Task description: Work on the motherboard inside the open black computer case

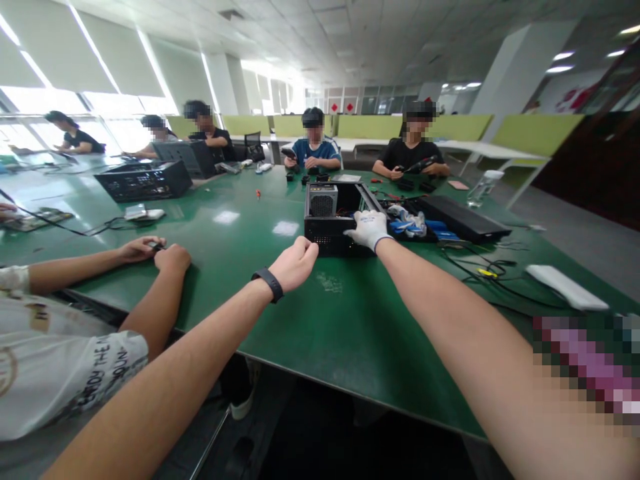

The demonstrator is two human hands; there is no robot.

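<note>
A black computer case point(330, 230) lies on the green table point(300, 320), with its upper side open and a power supply point(323, 200) showing inside at the left. My right hand point(369, 228), in a white glove, holds the case's near right edge, thumb on the front face and fingers over the top. At the case's near left corner is my left hand point(296, 261), bare, with a black band on the wrist. Its fingers are curled closed, and whatever they hold, if anything, is hidden.
Right of the case lie gloves point(407, 221), a flat black panel point(463, 217), cables point(470, 267), a white strip point(567, 287) and a bottle point(484, 189). A neighbour's hands point(163, 253) are at the left. Another case point(145, 181) stands far left; people sit opposite.
</note>
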